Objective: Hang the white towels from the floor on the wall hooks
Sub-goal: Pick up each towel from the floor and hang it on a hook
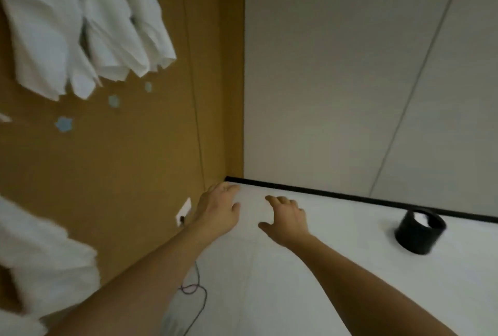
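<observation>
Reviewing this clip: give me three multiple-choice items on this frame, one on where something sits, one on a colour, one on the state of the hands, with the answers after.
1. Where do the hung white towels show in the head view?
A. upper left, on the brown wall
B. on the grey wall at right
C. inside the black container

2. What colour is the round container on the floor at right?
A. white
B. black
C. brown

3. How are the left hand and right hand?
A. both grip a hung towel
B. one holds the cable
C. both reach down toward the pale floor, fingers spread, gripping nothing visible

Answers: 1 A, the towels hang against the brown wall near the top left. 2 B, its wall is black, with something white inside. 3 C, both hands are spread low near the corner; the pale, blurred floor hides whether a towel lies under them.
</observation>
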{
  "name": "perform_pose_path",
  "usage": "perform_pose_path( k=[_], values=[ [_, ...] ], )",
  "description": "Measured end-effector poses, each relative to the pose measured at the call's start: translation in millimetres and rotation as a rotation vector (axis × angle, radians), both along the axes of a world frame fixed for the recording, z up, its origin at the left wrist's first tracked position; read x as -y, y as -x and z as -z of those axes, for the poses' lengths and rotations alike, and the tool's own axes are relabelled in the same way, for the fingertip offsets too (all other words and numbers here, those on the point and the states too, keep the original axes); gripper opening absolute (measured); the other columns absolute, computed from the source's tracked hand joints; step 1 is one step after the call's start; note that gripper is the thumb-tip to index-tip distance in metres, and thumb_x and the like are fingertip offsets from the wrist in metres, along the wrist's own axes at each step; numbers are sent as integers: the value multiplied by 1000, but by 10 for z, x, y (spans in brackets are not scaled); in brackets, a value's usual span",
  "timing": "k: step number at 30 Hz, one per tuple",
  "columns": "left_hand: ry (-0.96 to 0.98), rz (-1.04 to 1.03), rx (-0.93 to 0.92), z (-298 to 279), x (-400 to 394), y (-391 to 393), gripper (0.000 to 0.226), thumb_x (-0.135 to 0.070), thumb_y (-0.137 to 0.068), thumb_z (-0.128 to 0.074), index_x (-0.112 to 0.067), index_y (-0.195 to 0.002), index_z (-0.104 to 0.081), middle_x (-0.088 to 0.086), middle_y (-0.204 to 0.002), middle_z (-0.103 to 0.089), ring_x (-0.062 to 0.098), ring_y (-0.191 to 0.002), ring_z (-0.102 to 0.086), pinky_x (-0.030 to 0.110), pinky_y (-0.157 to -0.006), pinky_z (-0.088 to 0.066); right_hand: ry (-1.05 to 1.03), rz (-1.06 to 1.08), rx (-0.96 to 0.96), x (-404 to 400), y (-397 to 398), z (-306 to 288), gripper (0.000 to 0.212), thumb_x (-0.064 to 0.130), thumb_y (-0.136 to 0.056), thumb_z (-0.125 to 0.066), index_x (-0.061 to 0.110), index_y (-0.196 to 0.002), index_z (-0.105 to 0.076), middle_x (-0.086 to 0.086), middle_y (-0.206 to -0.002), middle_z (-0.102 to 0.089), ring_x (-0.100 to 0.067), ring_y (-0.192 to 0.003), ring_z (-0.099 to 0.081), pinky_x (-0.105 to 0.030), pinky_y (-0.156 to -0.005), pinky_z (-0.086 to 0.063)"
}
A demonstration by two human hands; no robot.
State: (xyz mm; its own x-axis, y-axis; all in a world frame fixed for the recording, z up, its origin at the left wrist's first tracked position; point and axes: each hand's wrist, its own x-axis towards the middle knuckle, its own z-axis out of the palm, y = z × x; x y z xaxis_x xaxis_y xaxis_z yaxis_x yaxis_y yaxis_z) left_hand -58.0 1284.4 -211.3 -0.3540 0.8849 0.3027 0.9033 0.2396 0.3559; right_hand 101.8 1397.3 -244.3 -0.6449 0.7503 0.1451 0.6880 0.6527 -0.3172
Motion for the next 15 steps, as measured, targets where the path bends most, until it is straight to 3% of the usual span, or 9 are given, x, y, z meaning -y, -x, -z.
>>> perform_pose_path(
  k=[5,15],
  values=[
    [136,210,-21,219,-1024,-1590,52,-41,-97,-47,-26,-146,-40,0,-148,-39,21,-134,-35,34,-110,-33,11,255,-2,-541,-1798,161,74,53,-83,-65,28,-146,-34,-2,-141,-49,-28,-128,-44,-44,-101,-40],
    [261,678,-76,471,-2141,-4824,52,-46,-94,-52,-32,-143,-40,-3,-146,-41,19,-132,-39,36,-106,-36,161,796,-14,-749,-4972,489,73,52,-83,-64,29,-146,-35,-1,-140,-49,-26,-127,-44,-42,-101,-39]
  ],
)
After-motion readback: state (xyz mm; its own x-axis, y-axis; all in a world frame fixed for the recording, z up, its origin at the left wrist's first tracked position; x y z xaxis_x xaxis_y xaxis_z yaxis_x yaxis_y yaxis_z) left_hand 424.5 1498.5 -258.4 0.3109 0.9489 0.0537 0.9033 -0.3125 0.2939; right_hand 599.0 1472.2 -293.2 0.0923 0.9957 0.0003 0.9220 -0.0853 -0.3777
